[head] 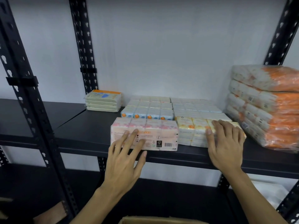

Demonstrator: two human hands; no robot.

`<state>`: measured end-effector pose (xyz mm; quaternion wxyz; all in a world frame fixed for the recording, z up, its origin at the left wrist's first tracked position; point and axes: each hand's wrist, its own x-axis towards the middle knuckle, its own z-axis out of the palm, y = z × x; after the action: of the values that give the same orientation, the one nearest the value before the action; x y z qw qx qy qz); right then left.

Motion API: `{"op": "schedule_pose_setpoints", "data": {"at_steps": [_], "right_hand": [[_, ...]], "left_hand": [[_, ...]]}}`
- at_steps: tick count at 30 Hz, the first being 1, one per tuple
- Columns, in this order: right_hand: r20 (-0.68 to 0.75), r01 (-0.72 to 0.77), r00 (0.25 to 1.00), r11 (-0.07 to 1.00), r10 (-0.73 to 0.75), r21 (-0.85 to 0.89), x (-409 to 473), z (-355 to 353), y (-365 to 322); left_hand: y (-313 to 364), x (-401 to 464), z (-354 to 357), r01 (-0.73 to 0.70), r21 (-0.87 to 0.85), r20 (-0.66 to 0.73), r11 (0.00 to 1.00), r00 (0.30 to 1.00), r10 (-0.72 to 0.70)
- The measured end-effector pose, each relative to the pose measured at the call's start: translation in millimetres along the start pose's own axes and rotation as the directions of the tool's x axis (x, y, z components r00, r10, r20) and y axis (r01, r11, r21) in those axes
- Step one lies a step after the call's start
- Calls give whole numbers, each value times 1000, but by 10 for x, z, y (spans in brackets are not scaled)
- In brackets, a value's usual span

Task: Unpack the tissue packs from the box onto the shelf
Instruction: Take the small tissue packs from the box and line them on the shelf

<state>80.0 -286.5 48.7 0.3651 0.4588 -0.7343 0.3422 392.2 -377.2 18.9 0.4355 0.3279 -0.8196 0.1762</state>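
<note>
Tissue packs sit on the shelf (90,135) at frame centre. Left hand (124,160) lies flat-fingered against the pink pack (155,131); right hand (226,146) rests outspread, gripping nothing, on the yellow pack (192,130). Box (145,220) shows at bottom edge.

Under my left fingers, the pink pack (144,134) carries the brand word "guardian" in orange, printed upside down from where I stand (so I read it backwards). Its front also bears a barcode (168,144) and a black tree-mark logo (159,144); the small print there is too blurred to read.
</note>
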Motion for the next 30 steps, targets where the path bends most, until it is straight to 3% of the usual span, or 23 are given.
{"op": "schedule_pose_setpoints", "data": {"at_steps": [4, 7, 9, 11, 15, 19, 24, 30], "right_hand": [[-6, -1, 1000, 1000, 1, -1, -7, 1, 8], [-13, 6, 1000, 1000, -6, 5, -7, -5, 1], [-9, 9, 1000, 1000, -9, 3, -10, -8, 5], [-8, 10, 1000, 1000, -10, 3, -18, -7, 12], [-13, 11, 1000, 1000, -11, 6, -49, -6, 15], [5, 5, 1000, 1000, -5, 8, -45, -9, 18], [71, -14, 997, 999, 12, 29, 0, -53, 23], [206, -62, 977, 996, 48, 62, 135, -142, 84]], "left_hand": [[-65, 449, -214, 2, -75, -108, 997, 994, -10], [-140, 809, -227, 110, -40, 120, 993, 987, -105], [-200, 899, -144, 121, 73, 345, 990, 928, -140], [-233, 846, -61, 73, 148, 402, 986, 907, -127], [-161, 575, -1, 64, 152, 115, 986, 990, -82], [-58, 287, 82, 58, 84, -126, 995, 991, -47], [-14, 221, 154, 47, 69, -236, 997, 971, -30], [-77, 491, 247, -95, 69, -311, 993, 944, 112]]}}
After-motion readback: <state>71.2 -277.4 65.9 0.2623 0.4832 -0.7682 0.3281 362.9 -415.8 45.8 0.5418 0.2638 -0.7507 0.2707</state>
